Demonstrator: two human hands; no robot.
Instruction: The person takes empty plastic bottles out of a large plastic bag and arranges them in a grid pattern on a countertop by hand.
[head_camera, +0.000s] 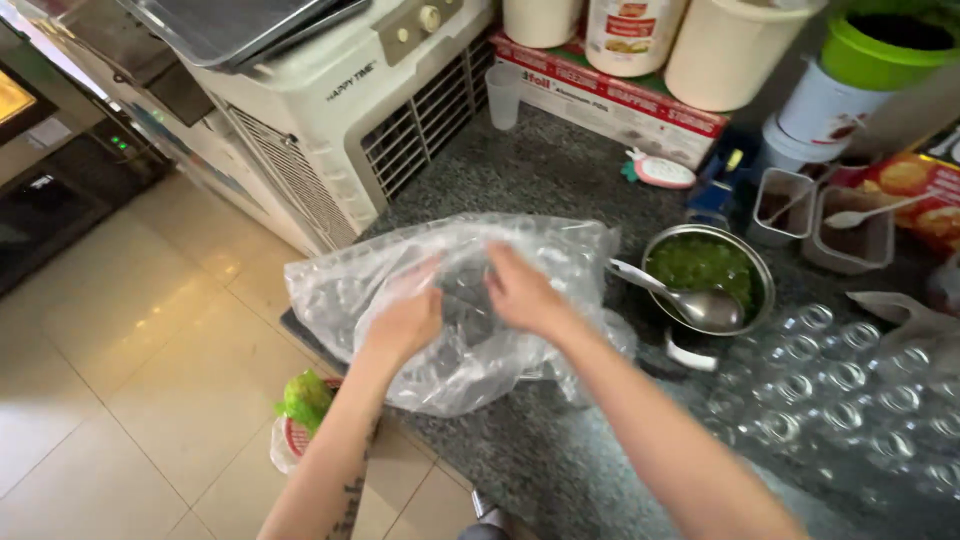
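Nearest, both hands press into a crumpled clear plastic bag lying at the edge of the dark speckled stone worktop: the left hand and right hand have their fingers sunk in its folds, so their grip is unclear. Beside it stands a steel bowl of green filling. Farther back, a long red-and-white box carries pale tubs, their tops cut off.

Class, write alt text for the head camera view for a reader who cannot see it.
Both hands, left hand and right hand, press into a clear plastic bag on a dark stone counter. Beside it sits a metal bowl of green food with a ladle.
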